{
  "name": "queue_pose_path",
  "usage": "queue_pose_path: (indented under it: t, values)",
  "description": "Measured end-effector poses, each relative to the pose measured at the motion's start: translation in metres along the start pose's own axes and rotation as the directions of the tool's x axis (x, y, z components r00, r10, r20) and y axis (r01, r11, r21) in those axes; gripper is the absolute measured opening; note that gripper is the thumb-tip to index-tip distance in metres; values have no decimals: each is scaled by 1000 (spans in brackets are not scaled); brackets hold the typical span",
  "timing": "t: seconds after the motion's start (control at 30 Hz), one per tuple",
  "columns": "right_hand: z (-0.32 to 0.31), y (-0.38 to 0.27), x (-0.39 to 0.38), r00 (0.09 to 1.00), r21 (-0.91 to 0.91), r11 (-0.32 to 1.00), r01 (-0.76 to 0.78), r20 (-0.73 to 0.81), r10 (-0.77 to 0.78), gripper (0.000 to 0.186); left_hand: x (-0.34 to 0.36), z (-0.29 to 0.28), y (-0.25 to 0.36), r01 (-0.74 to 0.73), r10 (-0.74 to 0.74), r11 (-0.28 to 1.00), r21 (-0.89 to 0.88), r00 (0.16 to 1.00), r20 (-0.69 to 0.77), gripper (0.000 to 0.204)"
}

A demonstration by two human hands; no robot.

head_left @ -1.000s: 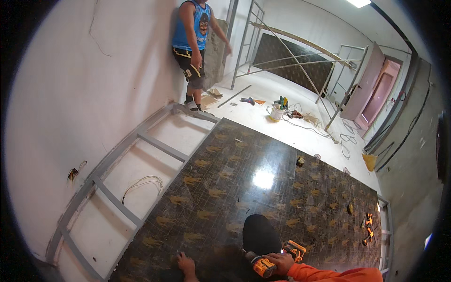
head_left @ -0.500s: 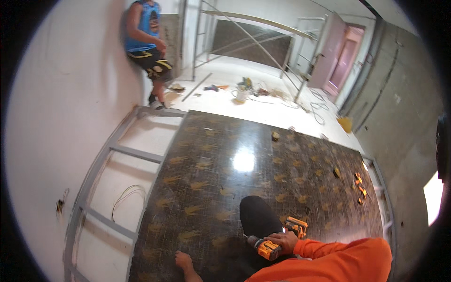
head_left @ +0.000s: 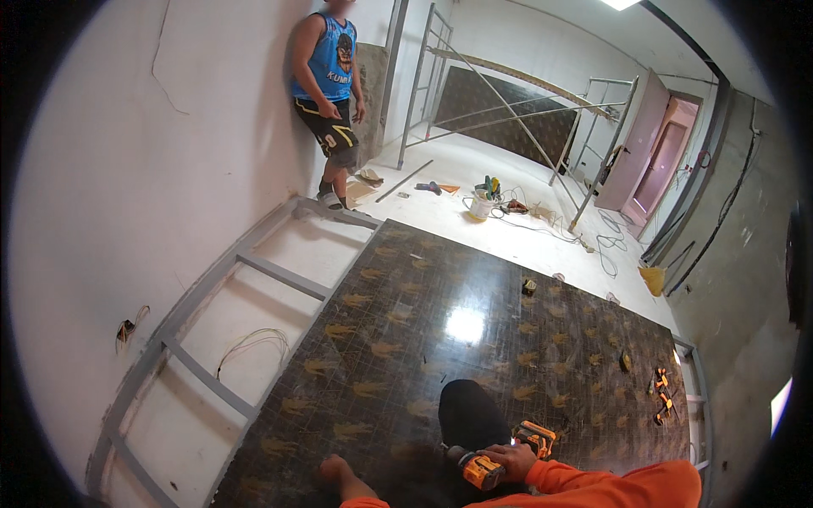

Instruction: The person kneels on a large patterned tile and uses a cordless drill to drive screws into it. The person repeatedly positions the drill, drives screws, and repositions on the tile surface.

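Observation:
My right hand (head_left: 514, 461) is wrapped round an orange and black cordless drill (head_left: 479, 471), beside my black-clad knee (head_left: 468, 413). The drill's nose points left, and its battery (head_left: 535, 438) juts out on the far side of the hand. Lower left, my left hand (head_left: 337, 467) rests low on the dark, glossy panel (head_left: 398, 296), its fingers curled in. Whether something small is inside that hand is hidden. Yellowish hand-like smears run in rows over the panel.
Grey metal framing (head_left: 284, 275) borders the panel's left side. Orange and black tools (head_left: 663, 398) and a tape measure (head_left: 529, 287) lie on it. A person (head_left: 330, 93) in blue stands at the left wall. Beyond are scaffolding (head_left: 517, 106), a white bucket (head_left: 480, 206) and loose cables (head_left: 610, 245).
My view has tilted up, so the room sits lower and further right in it. The standing person's arms now hang lower. Both my hands stay in nearly the same places.

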State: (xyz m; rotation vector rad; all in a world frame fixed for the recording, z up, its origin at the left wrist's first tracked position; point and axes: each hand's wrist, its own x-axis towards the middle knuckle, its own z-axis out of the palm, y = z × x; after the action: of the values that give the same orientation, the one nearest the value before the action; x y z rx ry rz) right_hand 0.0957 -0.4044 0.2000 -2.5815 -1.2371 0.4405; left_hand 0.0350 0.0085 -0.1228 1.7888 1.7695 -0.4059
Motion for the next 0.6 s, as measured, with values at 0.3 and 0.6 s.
queue_pose_path:
  t: [0.3, 0.6]
  values:
    - [3, 3, 0, 999, 9, 1000, -17, -31, 17, 74, -12, -35, -30, -614, 703, 635, 469, 711, -21, 20]
    - [7, 9, -2, 997, 38, 998, 48, -57, -46, 80, 36, -23, -33, -729, 818, 295, 618, 527, 232, 19]
